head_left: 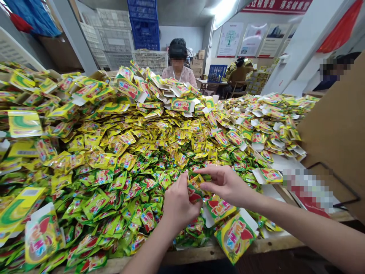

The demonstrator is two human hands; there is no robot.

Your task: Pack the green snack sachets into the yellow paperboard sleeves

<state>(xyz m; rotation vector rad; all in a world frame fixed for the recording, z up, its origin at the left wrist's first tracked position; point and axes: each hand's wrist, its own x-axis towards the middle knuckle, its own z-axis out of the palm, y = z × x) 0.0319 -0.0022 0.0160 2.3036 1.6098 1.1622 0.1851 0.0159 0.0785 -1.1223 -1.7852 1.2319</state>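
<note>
My left hand is closed around small shiny sachets, green with red watermelon pictures, held upright over the heap. Close on its right, my right hand has its fingers stretched out and its thumb apart, the tips beside the yellow upper edge of these sachets. Whether the fingertips touch them is hard to see. Under the right wrist lie printed yellow-green cartons, one at the table edge and another just behind it, both with white flaps out. Loose green sachets spread beneath and left of my hands.
Yellow sachets and small cartons pile up behind. More cartons lie at right, beside a large cardboard sheet. A wooden table edge runs along the front. A person sits opposite; other people are farther back.
</note>
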